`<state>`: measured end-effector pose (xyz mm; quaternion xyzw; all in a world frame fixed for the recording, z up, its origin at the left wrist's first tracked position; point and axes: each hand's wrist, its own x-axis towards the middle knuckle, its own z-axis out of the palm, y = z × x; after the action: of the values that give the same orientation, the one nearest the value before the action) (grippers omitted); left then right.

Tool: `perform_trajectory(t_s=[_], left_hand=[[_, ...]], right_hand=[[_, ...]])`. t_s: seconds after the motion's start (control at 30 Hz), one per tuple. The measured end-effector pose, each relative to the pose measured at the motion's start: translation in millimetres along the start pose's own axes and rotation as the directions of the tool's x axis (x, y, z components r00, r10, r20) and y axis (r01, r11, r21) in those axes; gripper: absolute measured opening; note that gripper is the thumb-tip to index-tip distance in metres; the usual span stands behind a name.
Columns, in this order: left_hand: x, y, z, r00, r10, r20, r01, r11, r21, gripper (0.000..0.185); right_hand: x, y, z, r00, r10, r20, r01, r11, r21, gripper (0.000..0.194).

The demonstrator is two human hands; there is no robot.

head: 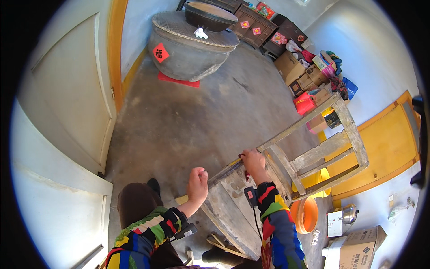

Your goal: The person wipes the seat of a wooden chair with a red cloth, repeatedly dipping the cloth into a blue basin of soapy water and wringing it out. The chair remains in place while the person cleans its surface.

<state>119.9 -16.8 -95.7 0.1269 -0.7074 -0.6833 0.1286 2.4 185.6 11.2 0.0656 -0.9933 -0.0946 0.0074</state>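
A weathered wooden chair [231,205] stands before me, its slatted backrest [322,151] to the right. My right hand [254,164] is at the far edge of the seat near the backrest. Its fingertips pinch a small dark red thing [241,155], too small to name. Another small red piece [247,175] lies on the seat beside that wrist. My left hand [197,186] is raised by the seat's left edge, thumb and fingers drawn together. Whether something thin is between them cannot be made out.
Behind the chair are an orange bucket [304,215] and a yellow bucket [320,181]. A metal kettle [350,213] and a cardboard box [359,248] stand at the right. Ahead is a large vat [191,60]. Stacked boxes [290,67] line the wall; a white door [74,84] is left.
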Motion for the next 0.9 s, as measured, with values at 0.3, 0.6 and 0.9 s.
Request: perform_trajectory(t_s=[0.3, 0.6, 0.9], left_hand=[[5, -16, 4, 0.985, -0.165, 0.051, 0.171, 0.969, -0.179, 0.038], [6, -9, 0, 0.988, -0.144, 0.055, 0.148, 0.987, -0.067, 0.047], [8, -13, 3, 0.985, -0.159, 0.068, 0.163, 0.984, -0.070, 0.042]], right_hand=[[-101, -112, -27, 0.895, -0.429, -0.120, 0.444, 0.882, 0.160, 0.012], [-36, -46, -8, 0.979, -0.139, -0.147, 0.139, 0.990, -0.012, 0.010], [-43, -33, -1, 0.983, -0.036, -0.182, 0.057, 0.992, 0.112, 0.013]])
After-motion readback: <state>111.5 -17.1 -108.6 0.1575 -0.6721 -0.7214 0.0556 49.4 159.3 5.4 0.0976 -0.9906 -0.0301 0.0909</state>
